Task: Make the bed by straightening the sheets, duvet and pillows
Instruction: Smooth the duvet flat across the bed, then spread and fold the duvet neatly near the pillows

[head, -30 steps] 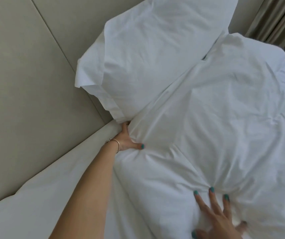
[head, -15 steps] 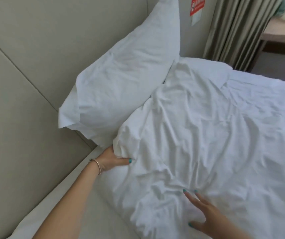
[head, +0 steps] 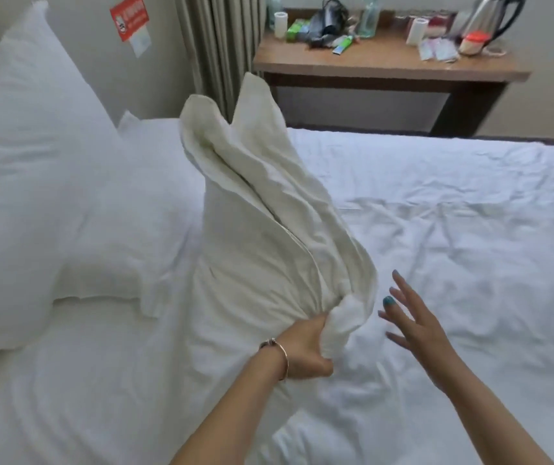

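In the middle of the bed [head: 470,203], my left hand [head: 305,350] clamps a bunch of the duvet [head: 268,209], whose fold rises up and away toward the pillows [head: 34,182], while my right hand [head: 413,327], fingers spread and holding nothing, hovers just beside it, on its right.

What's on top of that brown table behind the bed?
On the wooden table stand a kettle, a clear bottle, two white cups, a black tangled thing, a green tube and small packets. What lies behind those things cannot be seen.
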Demonstrator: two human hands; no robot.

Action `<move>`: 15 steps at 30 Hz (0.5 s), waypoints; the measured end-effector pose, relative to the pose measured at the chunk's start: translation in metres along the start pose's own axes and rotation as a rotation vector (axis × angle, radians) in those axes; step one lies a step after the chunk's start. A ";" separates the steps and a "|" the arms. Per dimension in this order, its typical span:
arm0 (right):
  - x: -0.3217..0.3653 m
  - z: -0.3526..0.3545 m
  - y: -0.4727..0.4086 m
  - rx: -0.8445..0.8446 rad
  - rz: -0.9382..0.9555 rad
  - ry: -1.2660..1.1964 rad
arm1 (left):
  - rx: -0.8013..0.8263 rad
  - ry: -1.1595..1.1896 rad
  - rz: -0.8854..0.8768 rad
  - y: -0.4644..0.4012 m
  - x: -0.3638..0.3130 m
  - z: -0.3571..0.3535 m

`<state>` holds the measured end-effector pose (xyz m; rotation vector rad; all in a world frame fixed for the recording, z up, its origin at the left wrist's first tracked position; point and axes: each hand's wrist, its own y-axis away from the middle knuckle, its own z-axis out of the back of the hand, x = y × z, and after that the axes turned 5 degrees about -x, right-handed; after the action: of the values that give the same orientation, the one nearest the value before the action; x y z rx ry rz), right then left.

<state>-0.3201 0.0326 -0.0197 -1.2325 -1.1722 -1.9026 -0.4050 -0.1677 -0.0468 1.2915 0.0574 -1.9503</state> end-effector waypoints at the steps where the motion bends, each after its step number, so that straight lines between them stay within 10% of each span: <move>1: -0.012 0.023 -0.002 0.007 -0.079 -0.029 | 0.070 -0.060 0.013 -0.011 -0.002 -0.031; 11: -0.139 0.097 -0.055 0.042 -0.442 -0.039 | 0.219 -0.482 0.378 -0.037 -0.025 -0.200; 15: -0.141 0.092 -0.078 0.066 -0.417 -0.035 | -0.126 -0.511 0.423 -0.040 -0.030 -0.163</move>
<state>-0.2900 0.1506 -0.1600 -1.0484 -1.5958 -2.1198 -0.3003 -0.0529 -0.1160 0.6297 -0.3165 -1.8098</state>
